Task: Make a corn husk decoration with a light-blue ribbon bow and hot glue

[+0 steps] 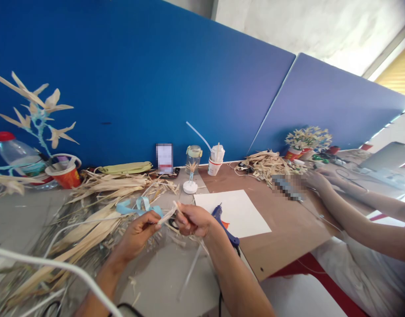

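My left hand (139, 231) and my right hand (193, 219) meet over the grey table, both pinched on a thin pale strip of dried leaf (168, 214) stretched between them. A light blue ribbon (138, 206) lies just behind the left hand on a heap of dried leaf strips (99, 207). A blue glue gun (226, 226) rests under my right wrist beside a white sheet of paper (235, 212).
A brown board (288, 233) holds the paper. At the back stand a small jar (193, 158), a cup with a straw (215, 164), a red cup (66, 176) and a plastic bottle (17, 154). Another person's arms (351, 211) work at the right. Blue partition behind.
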A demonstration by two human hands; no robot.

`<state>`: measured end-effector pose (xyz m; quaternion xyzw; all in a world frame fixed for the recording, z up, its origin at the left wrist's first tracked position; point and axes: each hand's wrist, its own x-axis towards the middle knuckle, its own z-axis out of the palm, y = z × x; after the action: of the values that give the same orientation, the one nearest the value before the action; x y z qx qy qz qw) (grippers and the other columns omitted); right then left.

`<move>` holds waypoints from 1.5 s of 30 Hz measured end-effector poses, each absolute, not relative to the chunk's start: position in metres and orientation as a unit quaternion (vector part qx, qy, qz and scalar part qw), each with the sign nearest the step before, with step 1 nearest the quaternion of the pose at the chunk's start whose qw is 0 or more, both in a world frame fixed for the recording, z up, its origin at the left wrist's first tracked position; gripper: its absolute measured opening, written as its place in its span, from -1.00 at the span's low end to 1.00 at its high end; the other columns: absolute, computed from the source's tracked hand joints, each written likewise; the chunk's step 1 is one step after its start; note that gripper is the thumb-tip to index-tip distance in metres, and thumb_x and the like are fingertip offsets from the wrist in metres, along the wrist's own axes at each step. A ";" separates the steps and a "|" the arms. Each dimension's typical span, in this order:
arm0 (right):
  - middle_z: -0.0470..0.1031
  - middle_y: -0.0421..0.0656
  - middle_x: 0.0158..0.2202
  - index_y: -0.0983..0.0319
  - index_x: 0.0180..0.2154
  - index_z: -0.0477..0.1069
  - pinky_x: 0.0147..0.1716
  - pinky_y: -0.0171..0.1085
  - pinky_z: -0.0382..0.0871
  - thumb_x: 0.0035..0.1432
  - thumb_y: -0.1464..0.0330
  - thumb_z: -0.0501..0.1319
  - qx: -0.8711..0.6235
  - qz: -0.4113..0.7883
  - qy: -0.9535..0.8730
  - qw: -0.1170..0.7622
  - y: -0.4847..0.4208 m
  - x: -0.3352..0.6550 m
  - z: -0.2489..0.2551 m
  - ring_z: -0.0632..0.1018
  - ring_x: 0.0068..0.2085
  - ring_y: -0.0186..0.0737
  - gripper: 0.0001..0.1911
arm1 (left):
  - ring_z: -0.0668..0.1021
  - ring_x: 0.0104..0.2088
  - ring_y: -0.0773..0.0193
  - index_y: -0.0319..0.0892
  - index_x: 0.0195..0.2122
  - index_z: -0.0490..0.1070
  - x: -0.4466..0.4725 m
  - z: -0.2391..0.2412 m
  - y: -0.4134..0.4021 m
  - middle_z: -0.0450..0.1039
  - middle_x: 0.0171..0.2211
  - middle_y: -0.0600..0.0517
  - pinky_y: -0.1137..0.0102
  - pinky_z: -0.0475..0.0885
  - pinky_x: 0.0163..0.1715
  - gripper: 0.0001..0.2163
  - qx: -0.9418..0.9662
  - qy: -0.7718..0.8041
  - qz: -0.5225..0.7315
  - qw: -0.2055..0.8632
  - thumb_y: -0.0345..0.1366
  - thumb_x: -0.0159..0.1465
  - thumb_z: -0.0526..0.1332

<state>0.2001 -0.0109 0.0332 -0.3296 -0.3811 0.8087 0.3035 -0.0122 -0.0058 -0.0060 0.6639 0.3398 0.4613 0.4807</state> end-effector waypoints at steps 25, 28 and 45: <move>0.15 -0.27 -0.80 0.22 -0.72 0.27 -0.64 -0.34 0.01 0.31 0.13 -0.03 -0.539 0.603 -0.533 0.249 -0.013 0.156 0.011 0.18 -0.71 -0.39 -0.41 | 0.44 -0.44 0.23 -0.15 -0.53 0.43 -0.008 -0.011 -0.002 0.42 -0.53 0.04 0.35 0.37 -0.36 -0.79 0.675 0.379 0.429 0.466 -0.16 0.15 0.26; 0.14 -0.28 -0.81 0.22 -0.74 0.22 -0.67 -0.35 -0.03 0.30 0.13 -0.02 -0.519 0.645 -0.507 0.237 -0.014 0.160 0.016 0.14 -0.73 -0.41 -0.40 | 0.46 -0.40 0.21 -0.16 -0.52 0.43 -0.010 -0.012 -0.002 0.45 -0.49 0.01 0.33 0.37 -0.33 -0.81 0.685 0.356 0.428 0.470 -0.19 0.17 0.26; 0.08 -0.35 -0.77 0.25 -0.68 0.15 -0.73 -0.43 -0.13 0.28 0.01 0.01 -0.285 0.801 -0.323 0.416 -0.003 0.212 0.030 -0.07 -0.74 -0.51 -0.39 | 0.37 -0.51 0.32 -0.15 -0.53 0.44 -0.020 -0.024 0.008 0.34 -0.57 0.09 0.41 0.27 -0.47 -0.80 0.635 0.390 0.471 0.472 -0.15 0.09 0.34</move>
<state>0.2122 -0.0030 0.0304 -0.2851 -0.3231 0.8008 0.4159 -0.0205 0.0078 -0.0237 0.6349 0.3903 0.4713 0.4716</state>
